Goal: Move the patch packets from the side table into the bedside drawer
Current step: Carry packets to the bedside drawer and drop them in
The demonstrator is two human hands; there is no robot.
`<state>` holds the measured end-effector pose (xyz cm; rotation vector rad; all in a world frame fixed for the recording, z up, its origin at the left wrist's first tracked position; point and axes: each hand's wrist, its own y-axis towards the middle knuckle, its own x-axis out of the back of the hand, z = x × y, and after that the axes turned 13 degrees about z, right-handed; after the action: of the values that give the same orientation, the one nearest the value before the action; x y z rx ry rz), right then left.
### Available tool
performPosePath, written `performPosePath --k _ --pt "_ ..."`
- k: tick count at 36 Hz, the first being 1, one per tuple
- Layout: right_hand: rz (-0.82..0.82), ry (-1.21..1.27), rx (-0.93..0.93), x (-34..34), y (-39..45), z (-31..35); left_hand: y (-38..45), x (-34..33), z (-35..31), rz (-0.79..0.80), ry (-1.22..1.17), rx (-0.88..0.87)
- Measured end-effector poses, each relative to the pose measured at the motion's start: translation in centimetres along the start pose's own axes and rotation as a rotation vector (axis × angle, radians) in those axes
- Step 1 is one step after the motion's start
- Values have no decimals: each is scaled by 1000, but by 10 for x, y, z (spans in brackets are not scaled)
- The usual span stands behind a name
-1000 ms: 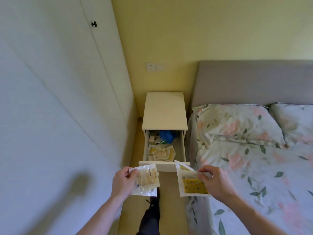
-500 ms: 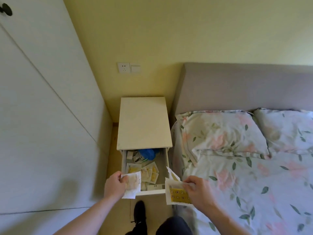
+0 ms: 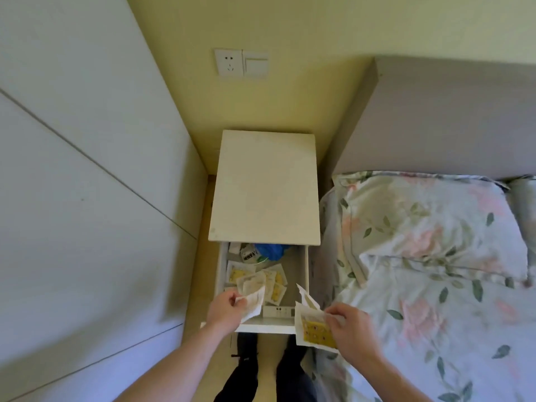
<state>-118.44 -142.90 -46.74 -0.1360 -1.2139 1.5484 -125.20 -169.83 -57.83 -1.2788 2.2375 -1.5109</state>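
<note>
Our left hand (image 3: pixel 224 310) pinches a packet (image 3: pixel 253 301) over the open drawer's (image 3: pixel 303 274) front-left corner. Right hand (image 3: pixel 352 324) grips yellow packets (image 3: pixel 314 329) just beside the drawer's front right. More packets (image 3: pixel 261 281) lie inside.

1. Left hand (image 3: pixel 224 310) pinches a pale packet (image 3: pixel 254 301) over the open drawer (image 3: pixel 304 274).
2. Right hand (image 3: pixel 352 326) pinches yellow-patch packets (image 3: pixel 311 329) beside the drawer's front corner.
3. Loose packets (image 3: pixel 261 281) lie inside.
</note>
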Motion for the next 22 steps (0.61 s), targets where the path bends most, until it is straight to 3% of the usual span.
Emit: performPosePath --k 7,13,18,22 --pt "38 -34 12 -5 9 4 6 0 14 -1 -12 49" --pt "27 -5 11 -7 15 2 25 8 0 45 -191 99" --pt "21 18 12 -12 25 1 28 11 0 64 -146 224" --pt "47 -16 16 -22 38 0 29 13 10 87 -103 184"
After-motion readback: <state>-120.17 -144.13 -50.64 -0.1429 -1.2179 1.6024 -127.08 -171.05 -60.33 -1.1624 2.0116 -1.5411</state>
